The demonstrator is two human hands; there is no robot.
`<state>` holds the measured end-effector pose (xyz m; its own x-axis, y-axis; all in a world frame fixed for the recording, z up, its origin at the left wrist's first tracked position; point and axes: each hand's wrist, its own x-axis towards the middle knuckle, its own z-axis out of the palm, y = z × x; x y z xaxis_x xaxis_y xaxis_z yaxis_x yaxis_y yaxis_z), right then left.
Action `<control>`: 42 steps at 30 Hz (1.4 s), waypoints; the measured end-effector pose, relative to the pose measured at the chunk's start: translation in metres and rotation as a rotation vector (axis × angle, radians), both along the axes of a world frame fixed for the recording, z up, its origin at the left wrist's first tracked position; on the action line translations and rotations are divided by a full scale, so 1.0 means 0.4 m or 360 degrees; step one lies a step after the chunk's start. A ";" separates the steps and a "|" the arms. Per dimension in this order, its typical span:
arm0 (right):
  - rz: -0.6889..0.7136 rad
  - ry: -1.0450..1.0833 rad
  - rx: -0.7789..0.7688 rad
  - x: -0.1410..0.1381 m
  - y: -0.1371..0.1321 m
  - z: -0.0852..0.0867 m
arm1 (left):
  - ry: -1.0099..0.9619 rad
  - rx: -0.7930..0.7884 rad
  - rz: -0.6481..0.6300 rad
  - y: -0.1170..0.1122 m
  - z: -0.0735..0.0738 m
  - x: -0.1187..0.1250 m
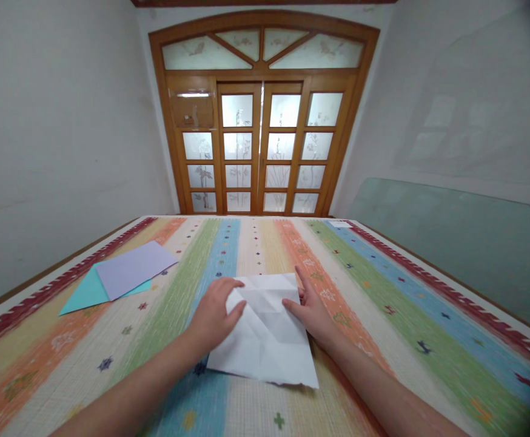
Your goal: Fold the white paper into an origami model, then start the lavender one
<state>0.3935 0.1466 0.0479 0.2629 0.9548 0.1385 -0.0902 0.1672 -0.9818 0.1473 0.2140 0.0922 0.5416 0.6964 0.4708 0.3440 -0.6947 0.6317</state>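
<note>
A white sheet of paper (265,340) with several crease lines lies in front of me, its near edge slightly ragged. My left hand (214,309) grips the sheet's upper left side, with the thumb on top and the fingers curled at the edge. On the opposite side, my right hand (310,309) holds the right edge between the thumb on top and fingers partly hidden beneath. Its index finger points up past the corner.
A striped, patterned cloth (178,388) covers the table. Purple paper (135,267) overlaps turquoise paper (83,297) at the left. A small white piece (340,224) lies at the far right. Wooden glass-paned doors (260,145) stand beyond; a pale green panel (456,237) is at the right.
</note>
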 end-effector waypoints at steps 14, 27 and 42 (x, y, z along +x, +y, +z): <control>0.0008 0.0167 -0.0034 0.008 0.000 -0.003 | -0.0533 -0.1508 -0.0251 0.077 -0.107 -0.014; 0.0172 -0.0043 -0.0152 0.005 -0.003 -0.016 | -0.0586 -0.1505 -0.0156 0.101 -0.104 -0.031; 0.0196 0.0169 -0.0241 0.017 -0.007 -0.013 | -0.0494 -0.1719 -0.0433 0.129 -0.055 -0.085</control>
